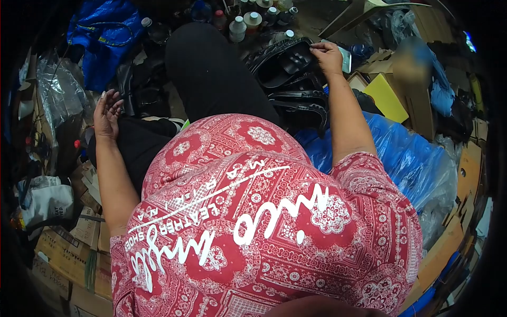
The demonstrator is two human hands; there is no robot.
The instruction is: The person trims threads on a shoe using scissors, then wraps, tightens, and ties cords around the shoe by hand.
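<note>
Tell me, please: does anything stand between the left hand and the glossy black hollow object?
Yes: the raised leg in black cloth stands between the left hand and that black object. Nothing visible separates the right hand from its rim.

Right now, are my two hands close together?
No, the left hand and right hand are well apart, with a black trouser leg between them.

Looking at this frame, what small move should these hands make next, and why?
Probably bring the left hand across to steady the near side of the black item. The right hand has its fingers at that item's far right edge, how firmly I can't tell, while the left is open and well away, with nothing visible in it.
</note>
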